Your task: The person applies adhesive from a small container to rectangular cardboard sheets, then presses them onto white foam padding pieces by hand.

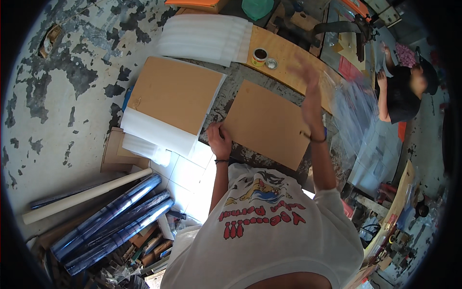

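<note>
Brown board [266, 124] lies flat on the tabletop [233, 79]! Left hand [220, 140] sits at its left edge, fingers curled; can't tell whether that grip is clamped. Right hand [309, 90], blurred, hovers by the far right corner, grip empty, fingers seemingly apart.

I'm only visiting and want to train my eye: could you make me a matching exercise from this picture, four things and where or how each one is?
Things:
1. left hand
2. can
3. shiny blue rolls
4. right hand

Places or states:
A. at the lower left of the picture
B. blurred, fingers spread
C. by the near left corner of the right-hand brown board
D. on the wooden plank

Pairs: 1-C, 2-D, 3-A, 4-B
</note>
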Tool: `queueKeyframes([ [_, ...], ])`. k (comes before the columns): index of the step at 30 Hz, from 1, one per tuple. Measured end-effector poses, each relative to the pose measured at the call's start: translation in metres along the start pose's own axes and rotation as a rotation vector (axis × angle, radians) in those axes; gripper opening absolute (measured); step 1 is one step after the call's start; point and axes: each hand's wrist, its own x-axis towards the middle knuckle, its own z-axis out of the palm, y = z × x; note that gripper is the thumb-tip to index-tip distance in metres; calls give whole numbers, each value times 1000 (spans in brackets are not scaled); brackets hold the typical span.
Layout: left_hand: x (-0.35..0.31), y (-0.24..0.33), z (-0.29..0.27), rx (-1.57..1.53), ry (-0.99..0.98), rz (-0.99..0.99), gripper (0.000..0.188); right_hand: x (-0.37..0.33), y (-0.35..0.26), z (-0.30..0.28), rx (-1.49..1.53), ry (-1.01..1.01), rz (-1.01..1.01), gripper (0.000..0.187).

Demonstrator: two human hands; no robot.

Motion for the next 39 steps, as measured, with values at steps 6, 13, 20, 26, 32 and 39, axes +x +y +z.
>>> queueKeyframes([
  [6, 2, 2, 2, -7, -19, 36, 18, -128, 77, 31, -699, -378, 12, 46],
  [13, 1, 0, 1, -23, 0, 23, 16, -129, 82, 31, -741, -232, -4, 40],
  [20, 1, 2, 1, -16, 10, 40, 15, -127, 99, 32, -621, -215, -49, 36],
  [26, 3, 0, 2, -6, 2, 42, 14, -144, 105, 35, -792, -402, -124, 35],
  [32, 3, 4, 0, -21, -1, 48, 15, -114, 113, 24, -763, -175, -102, 36],
  [39, 4, 2, 1, -10, -5, 32, 15, -123, 116, 27, -924, -292, -31, 38],
])
